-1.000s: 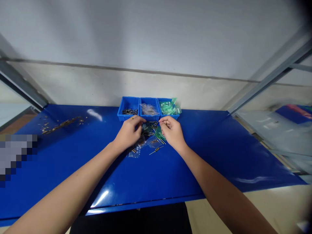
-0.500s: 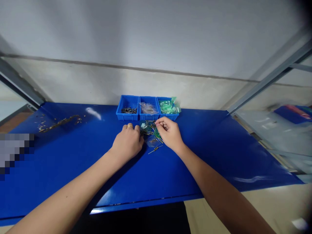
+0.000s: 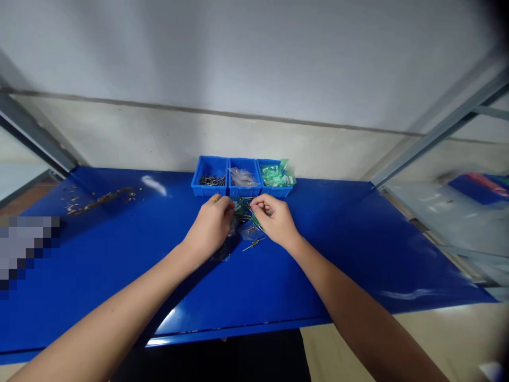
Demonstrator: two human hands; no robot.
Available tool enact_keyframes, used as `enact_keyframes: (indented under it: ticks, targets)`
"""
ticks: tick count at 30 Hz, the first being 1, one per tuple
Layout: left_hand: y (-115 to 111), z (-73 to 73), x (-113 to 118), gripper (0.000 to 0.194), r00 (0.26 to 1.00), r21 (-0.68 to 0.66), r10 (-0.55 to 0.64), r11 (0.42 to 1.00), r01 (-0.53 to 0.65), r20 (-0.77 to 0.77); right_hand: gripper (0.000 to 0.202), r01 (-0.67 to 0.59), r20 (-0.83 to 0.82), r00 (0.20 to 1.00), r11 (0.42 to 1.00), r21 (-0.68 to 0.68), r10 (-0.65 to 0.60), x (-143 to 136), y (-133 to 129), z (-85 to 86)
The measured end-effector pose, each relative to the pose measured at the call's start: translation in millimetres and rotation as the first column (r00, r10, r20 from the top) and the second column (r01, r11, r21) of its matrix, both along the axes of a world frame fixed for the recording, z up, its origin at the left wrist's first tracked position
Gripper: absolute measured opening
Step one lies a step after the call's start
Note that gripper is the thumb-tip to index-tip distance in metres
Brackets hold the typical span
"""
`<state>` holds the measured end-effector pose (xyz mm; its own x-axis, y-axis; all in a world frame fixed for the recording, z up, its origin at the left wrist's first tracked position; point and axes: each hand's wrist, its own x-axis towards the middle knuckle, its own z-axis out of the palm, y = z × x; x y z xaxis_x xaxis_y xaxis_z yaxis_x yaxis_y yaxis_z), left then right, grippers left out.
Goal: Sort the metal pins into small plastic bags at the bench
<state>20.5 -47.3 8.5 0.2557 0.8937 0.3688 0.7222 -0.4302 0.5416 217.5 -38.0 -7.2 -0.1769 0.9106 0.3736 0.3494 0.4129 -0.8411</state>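
My left hand (image 3: 212, 223), a ring on one finger, is closed on a clear plastic bag (image 3: 223, 251) that shows below its palm. Just right of it, my right hand (image 3: 275, 217) has thumb and forefinger pinched together over a small pile of thin-leaded parts (image 3: 243, 216). Whatever lies in that pinch is too small to make out. Green pieces and a small clear bag (image 3: 250, 231) with parts inside lie among the leads. A single part with two straight wire leads (image 3: 253, 244) rests on the blue table in front of the pile.
Behind the pile stand three blue bins: one with loose leaded parts (image 3: 212, 181), one with clear bags (image 3: 242, 178), one with green bags (image 3: 275, 175). Brownish scraps (image 3: 104, 200) lie on the table (image 3: 318, 286) at left. Metal posts (image 3: 429, 124) and a wall bound the table.
My left hand has lifted and turned slightly, with the clear bag now showing beneath it. My right hand stays almost in place, its fingertips shifted slightly left.
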Motion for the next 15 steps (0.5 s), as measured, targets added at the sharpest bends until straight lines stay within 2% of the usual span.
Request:
enact_keyframes:
  ticks: [4,7,11,15]
  targets:
    - [-2,4.2,5,0.009,0.939,-0.062,0.013,0.998,0.009,0.342,0.021,-0.119,0.008,0.993,0.992,-0.043,0.12,-5,-4,4.2]
    - [-3,0.8,9,0.012,0.874,-0.106,0.036,0.994,0.018,0.485,0.022,-0.185,-0.066,0.982,0.969,-0.167,0.176,-9,-6,4.7]
    - [0,-7.8,11,0.014,0.829,-0.142,0.019,0.987,0.074,0.559,0.018,-0.171,-0.241,0.965,0.943,-0.284,0.102,-11,-3,1.8]
    - [7,-14.3,15,0.028,0.724,-0.205,-0.027,0.951,0.23,0.689,0.017,-0.093,-0.286,0.958,0.956,-0.279,0.01,-7,4,-1.2]
